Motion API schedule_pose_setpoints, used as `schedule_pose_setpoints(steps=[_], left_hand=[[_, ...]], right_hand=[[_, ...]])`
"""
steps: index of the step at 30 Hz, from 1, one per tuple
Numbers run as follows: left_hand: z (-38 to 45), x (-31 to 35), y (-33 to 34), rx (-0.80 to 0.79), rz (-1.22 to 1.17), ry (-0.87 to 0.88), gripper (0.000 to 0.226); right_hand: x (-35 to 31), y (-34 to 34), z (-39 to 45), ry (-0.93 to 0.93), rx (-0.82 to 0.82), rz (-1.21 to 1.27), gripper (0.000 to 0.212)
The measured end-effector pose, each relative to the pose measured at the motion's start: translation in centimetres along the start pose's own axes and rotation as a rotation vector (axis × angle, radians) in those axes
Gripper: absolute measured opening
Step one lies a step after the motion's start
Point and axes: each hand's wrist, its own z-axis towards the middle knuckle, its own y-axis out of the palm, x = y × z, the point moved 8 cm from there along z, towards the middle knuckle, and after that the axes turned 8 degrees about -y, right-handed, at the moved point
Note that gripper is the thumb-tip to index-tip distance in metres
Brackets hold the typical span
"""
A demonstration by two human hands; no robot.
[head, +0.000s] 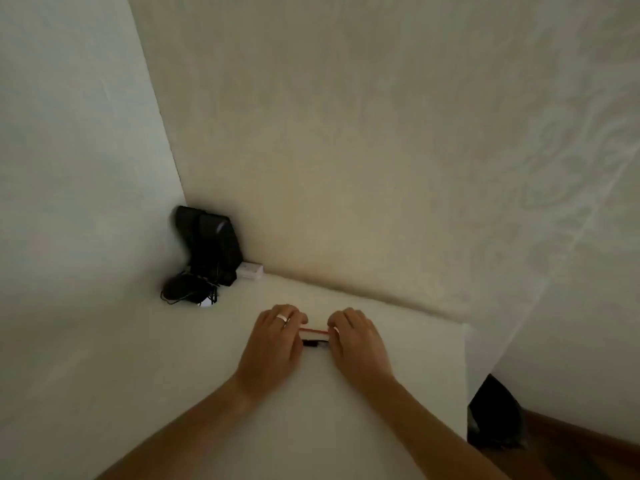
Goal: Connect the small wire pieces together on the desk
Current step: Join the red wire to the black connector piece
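Note:
Both hands rest on the white desk [138, 375] near its far edge. My left hand [273, 341], with a ring on one finger, and my right hand [356, 341] each pinch one end of a thin red wire [313, 330] stretched between them. Just below the red wire a short black wire piece [314, 344] lies between the hands, touching or nearly touching the desk. A small pale piece [313, 337] sits between the two wires. The fingertips hide the wire ends.
Black speakers [211, 247] stand in the wall corner at the back left, with a black mouse and tangled cable [187, 289] in front and a small white box [250, 270] beside them. The desk's right edge [464, 375] drops to a dark object [493, 415] on the floor.

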Motion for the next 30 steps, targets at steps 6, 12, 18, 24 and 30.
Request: schedule_pose_setpoints(steps=[6,12,18,24,30], left_hand=[[-1.5,-0.5,0.1,-0.002,0.011,-0.14,0.021],[-2.7,-0.5,0.0,-0.06,-0.053,-0.208,0.008],[-2.6,0.0,0.5,-0.082,-0.031,-0.179,0.01],[-2.4,-0.2,1.7,-0.13,0.046,-0.139,0.03],[-2.3,-0.6,1.5,-0.109,0.144,-0.191,0.041]], right_hand=[[-1.4,0.5,-0.6,-0.013,-0.021,0.026,0.013],[-2.6,1.6,-1.8,0.128,-0.092,0.052,0.023],[-3.0,1.2,-2.2,0.134,-0.03,0.041,0.013],[-3.2,1.5,-2.1,0.089,0.002,0.054,0.012],[-3.4,1.9,-2.0,0.031,0.007,0.044,0.016]])
